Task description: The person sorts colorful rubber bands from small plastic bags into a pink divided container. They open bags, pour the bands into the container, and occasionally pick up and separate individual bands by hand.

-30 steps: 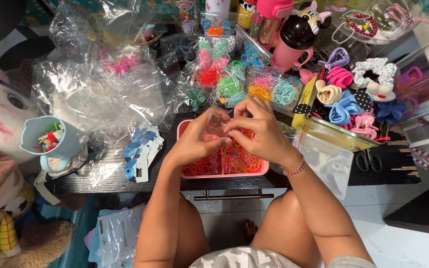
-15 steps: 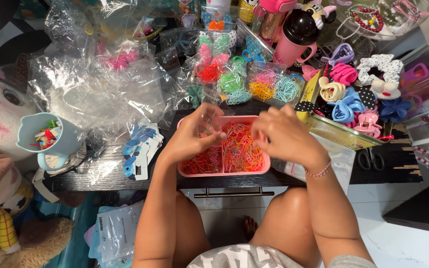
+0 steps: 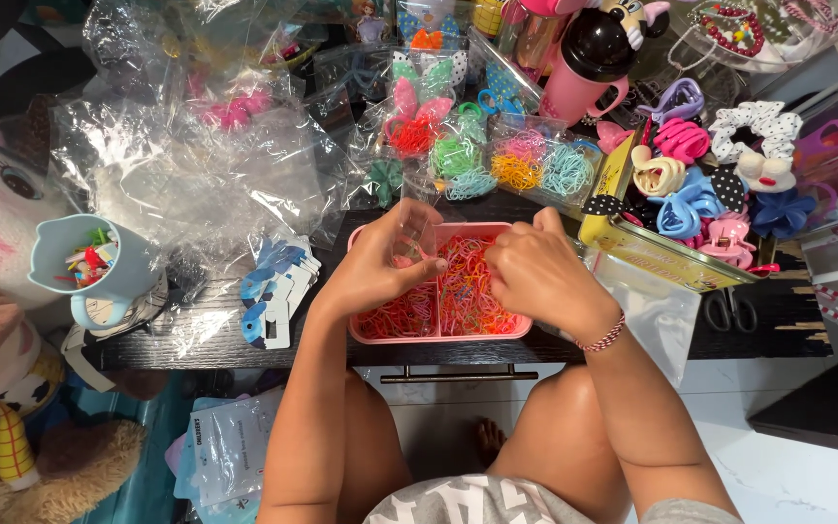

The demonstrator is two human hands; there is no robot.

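A pink divided tray (image 3: 526,325) full of small orange, pink and red elastic bands sits on the dark desk's front edge. My left hand (image 3: 375,262) hovers over the tray's left half and pinches a small clear plastic bag (image 3: 411,233). My right hand (image 3: 533,272) is over the tray's right half with fingers curled toward that bag; what it grips is hidden. A beaded bracelet (image 3: 603,337) is on my right wrist.
Clear bags of coloured bands (image 3: 497,160) lie behind the tray. A yellow box (image 3: 661,254) of scrunchies and clips stands to the right, scissors (image 3: 725,309) beside it. A blue cup (image 3: 89,267) and crumpled plastic wrap (image 3: 196,175) are on the left. A pink bottle (image 3: 584,68) stands behind.
Both hands have stayed over the tray, moving slightly apart then back together around the small clear bag. The view has shifted a little.
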